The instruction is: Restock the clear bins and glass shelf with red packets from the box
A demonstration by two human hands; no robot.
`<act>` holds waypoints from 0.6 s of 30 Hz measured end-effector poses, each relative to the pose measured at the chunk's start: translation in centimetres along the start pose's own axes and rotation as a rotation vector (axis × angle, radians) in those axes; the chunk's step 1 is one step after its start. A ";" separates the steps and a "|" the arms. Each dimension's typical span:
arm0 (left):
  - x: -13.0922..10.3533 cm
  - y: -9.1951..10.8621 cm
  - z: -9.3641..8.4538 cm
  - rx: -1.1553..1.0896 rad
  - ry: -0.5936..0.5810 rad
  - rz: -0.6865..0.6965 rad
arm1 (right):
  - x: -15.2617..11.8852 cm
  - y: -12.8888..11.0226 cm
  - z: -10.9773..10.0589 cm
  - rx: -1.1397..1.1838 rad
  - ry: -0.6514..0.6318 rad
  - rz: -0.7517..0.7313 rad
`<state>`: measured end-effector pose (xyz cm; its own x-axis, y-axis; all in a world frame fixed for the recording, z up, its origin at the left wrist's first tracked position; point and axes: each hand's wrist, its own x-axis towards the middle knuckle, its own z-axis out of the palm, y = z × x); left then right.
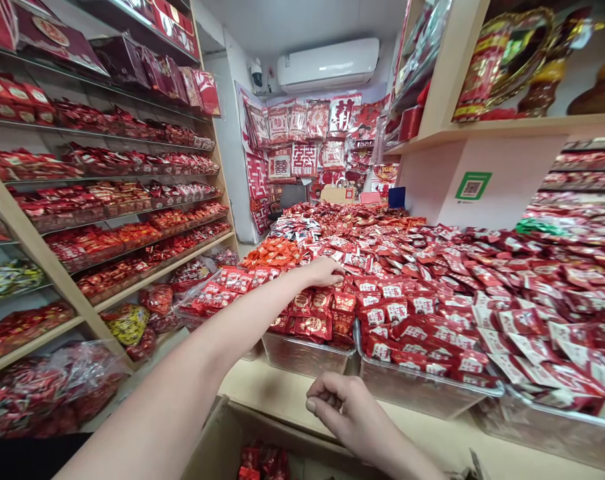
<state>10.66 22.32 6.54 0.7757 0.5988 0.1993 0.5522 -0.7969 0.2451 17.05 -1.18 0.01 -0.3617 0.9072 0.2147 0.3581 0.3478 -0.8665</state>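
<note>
My left hand (325, 271) stretches out over the small red wrapped packets (312, 327) in a clear plastic bin (307, 353). Its fingers curl down at the far part of that bin; whatever they grip is hidden. Nearer to me, my right hand (347, 410) hovers in front of the bins with its fingers curled in and nothing visible in them. Beneath it stands an open cardboard box (252, 420), with a few red packets (262, 461) at its bottom. To the right, another clear bin (427, 387) holds red-and-white packets (417, 333).
More bins of packets cover the wooden table (292, 387), with orange packets (275, 253) farther back. Shelves (152, 263) full of packets line the left side. A wooden cabinet (432, 137) overhangs at right. Filled plastic bags (82, 373) lie at lower left.
</note>
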 end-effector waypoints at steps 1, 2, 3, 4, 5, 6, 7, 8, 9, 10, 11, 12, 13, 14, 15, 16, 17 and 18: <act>-0.1 -0.1 0.0 -0.001 0.012 -0.006 | 0.0 0.0 0.0 0.001 -0.002 0.001; -0.1 -0.1 -0.1 -0.004 0.025 -0.006 | 0.0 0.0 0.0 0.004 -0.005 0.003; -0.2 0.1 -0.3 -0.010 0.043 -0.003 | 0.0 0.1 0.1 0.008 -0.009 0.005; -0.3 0.3 -0.7 -0.018 0.066 0.004 | 0.0 0.1 0.1 0.011 -0.011 0.008; -0.7 0.8 -1.2 -0.027 0.096 0.013 | -0.1 0.1 0.1 0.011 -0.010 0.011; -1.3 1.3 -1.9 -0.038 0.132 0.022 | -0.1 0.2 0.1 0.010 -0.008 0.014; -2.3 2.0 -2.5 -0.044 0.174 0.032 | -0.1 0.2 0.2 0.007 -0.004 0.017; -3.7 2.7 -3.0 -0.063 0.223 0.037 | -0.1 0.2 0.2 0.004 -0.003 0.021; -5.5 3.4 -3.3 -0.086 0.267 0.035 | -0.1 0.2 0.2 0.001 -0.007 0.024; -7.8 4.2 -3.2 -0.116 0.315 0.029 | -0.1 0.2 0.2 -0.002 -0.013 0.027; -10.4 4.9 -2.8 -0.218 0.372 -0.015 | -0.1 0.2 0.3 -0.009 -0.021 0.029; -13.3 5.6 -2.1 -0.301 0.365 -0.088 | -0.1 0.2 0.3 -0.017 -0.031 0.031; -16.2 6.2 -1.0 -0.346 0.291 -0.161 | -0.1 0.3 0.4 -0.023 -0.045 0.036; -18.9 6.8 0.4 -0.342 0.241 -0.209 | -0.1 0.4 0.4 -0.026 -0.062 0.044; -21.4 7.4 2.0 -0.330 0.186 -0.241 | -0.1 0.5 0.5 -0.028 -0.079 0.056; -23.5 7.9 3.7 -0.309 0.119 -0.269 | -0.1 0.6 0.6 -0.030 -0.096 0.070; -25.2 8.3 5.5 -0.281 0.047 -0.298 | -0.1 0.8 0.7 -0.031 -0.113 0.086; -26.5 8.7 7.4 -0.246 -0.032 -0.322 | -0.1 1.0 0.7 -0.035 -0.126 0.102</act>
<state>-2.87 -1.04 -3.59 0.5861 0.8089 0.0465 0.6820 -0.5235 0.5108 16.77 -1.09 -1.17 -0.4264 0.9021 0.0658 0.4278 0.2652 -0.8641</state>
